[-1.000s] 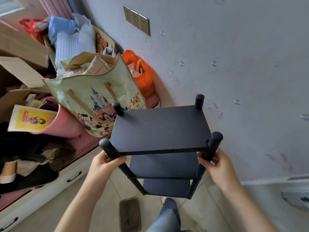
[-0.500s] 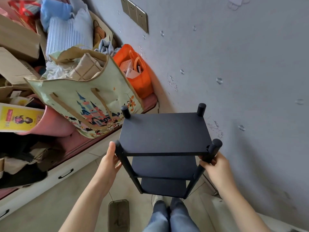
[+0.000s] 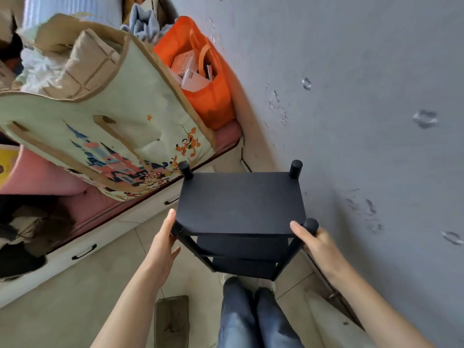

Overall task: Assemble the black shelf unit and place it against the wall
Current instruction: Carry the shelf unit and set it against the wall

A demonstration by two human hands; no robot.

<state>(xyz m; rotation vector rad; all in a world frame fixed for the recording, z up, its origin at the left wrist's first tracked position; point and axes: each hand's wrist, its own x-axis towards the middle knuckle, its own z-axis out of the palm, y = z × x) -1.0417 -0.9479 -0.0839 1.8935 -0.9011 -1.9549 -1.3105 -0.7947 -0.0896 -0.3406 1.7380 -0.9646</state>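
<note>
Assembled black three-tier shelf unit with round posts, held in the lower centre of the frame beside the grey wall.

The right hand wraps the near-right post with its thumb laid on the top board, likely the steering grip. The left hand lies flat, fingers straight, against the near-left post, seemingly to steady and nudge rather than carry. The unit stands upright just beside the wall (whether it touches it, or its feet meet the tiled floor, I cannot tell). A pale green cartoon-print tote and an orange fabric bag crowd the upper left.
</note>
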